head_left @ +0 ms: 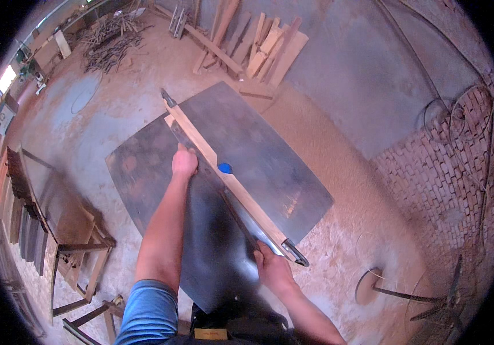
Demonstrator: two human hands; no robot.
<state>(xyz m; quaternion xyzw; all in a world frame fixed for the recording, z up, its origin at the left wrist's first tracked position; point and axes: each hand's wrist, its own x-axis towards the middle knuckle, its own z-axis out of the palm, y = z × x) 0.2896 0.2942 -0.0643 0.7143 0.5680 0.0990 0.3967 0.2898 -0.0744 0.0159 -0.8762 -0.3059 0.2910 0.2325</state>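
Note:
A long pale wooden bar [258,211] lies slantwise over a dark flat tabletop [281,167], from far left to near right. It has a notch at its middle, where a round blue spot [224,168] shows. Black fittings cap both ends, the near one [296,252] jutting past the table edge. Along the bar's near side runs a thin dark strip [232,211]. My left hand [185,161] is closed at this strip toward its far end. Lower down, my right hand [272,267] grips the strip close to the near fitting. Its fingertips are partly hidden.
Wooden planks [273,49] lean against the wall beyond the table. A pile of sticks [113,37] lies far left. On the left stands a wooden frame [86,247] beside dark boards. A round-based stand [368,286] and a brick wall [437,167] are on the right.

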